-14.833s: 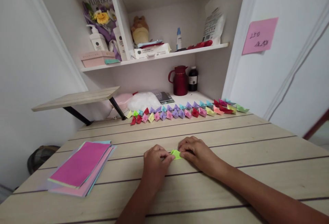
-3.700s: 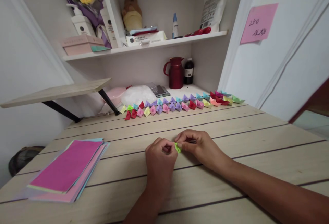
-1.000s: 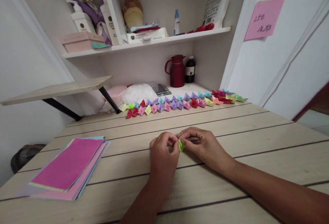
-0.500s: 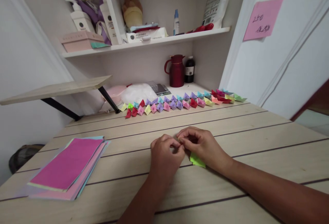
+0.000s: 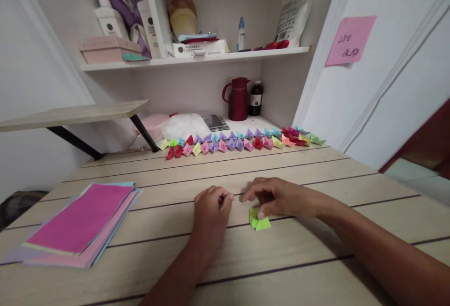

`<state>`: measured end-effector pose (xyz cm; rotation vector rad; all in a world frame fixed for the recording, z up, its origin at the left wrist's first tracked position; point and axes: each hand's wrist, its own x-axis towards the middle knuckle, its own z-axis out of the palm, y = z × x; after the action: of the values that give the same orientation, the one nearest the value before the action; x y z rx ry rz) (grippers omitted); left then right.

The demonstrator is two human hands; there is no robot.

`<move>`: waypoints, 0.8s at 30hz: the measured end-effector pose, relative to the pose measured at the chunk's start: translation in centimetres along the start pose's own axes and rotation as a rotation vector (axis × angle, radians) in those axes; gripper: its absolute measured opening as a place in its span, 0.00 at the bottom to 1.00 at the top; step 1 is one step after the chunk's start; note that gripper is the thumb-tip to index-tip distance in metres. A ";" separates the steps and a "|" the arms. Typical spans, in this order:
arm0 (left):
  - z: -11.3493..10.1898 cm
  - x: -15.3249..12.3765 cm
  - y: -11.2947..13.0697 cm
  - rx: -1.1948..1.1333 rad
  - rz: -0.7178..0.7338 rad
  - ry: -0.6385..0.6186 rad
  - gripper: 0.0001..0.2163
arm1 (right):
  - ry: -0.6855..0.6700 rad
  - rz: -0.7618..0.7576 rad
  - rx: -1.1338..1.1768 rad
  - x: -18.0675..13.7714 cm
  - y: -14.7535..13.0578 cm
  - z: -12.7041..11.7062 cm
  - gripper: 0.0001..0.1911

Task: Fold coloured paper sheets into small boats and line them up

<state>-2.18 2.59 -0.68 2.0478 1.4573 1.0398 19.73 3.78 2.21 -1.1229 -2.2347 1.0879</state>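
A small lime-green folded paper (image 5: 263, 224) lies on the wooden table, creased into flaps. Over it hovers my right hand (image 5: 281, 198), fingers apart and slightly bent. Its thumb tip overlaps the paper's upper edge; I cannot tell whether it presses on it. To the left, my left hand (image 5: 212, 210) rests on the table with fingers curled and the thumb against the forefinger. Nothing shows in its grip. Beyond both hands stand several small folded paper boats (image 5: 231, 144) in two long rows, in red, pink, purple, yellow, blue and green.
A stack of coloured paper sheets (image 5: 84, 217), magenta on top, lies at the left. Behind it is a small raised wooden shelf (image 5: 73, 113) on black legs. At the back stand a dark red jug (image 5: 239, 100) and a dark bottle (image 5: 256, 98). A pink note (image 5: 351, 40) hangs on the wall.
My hands, which met at the fingertips, have come apart. The right hand's fingers have opened and its thumb has come over the green paper, which shows more now. The view has shifted slightly.
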 end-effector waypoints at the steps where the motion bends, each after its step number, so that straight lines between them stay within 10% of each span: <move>1: 0.0 0.0 0.0 -0.002 0.000 -0.009 0.09 | -0.034 -0.017 -0.027 -0.1 -0.2 0.1 0.20; 9: -0.5 -0.4 0.5 -0.077 0.008 -0.050 0.11 | 0.002 0.000 -0.101 -0.2 -0.8 0.7 0.11; 18: 0.6 -1.3 1.3 -0.320 -0.015 0.108 0.13 | 0.345 0.144 0.678 2.0 0.3 3.2 0.16; 24: 1.6 -1.2 1.5 -0.476 -0.127 0.103 0.07 | 0.321 0.049 0.837 2.0 -1.0 4.3 0.16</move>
<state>-0.22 1.06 -0.99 1.5679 1.2205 1.3060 15.31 3.00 0.39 -0.8833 -1.2858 1.5192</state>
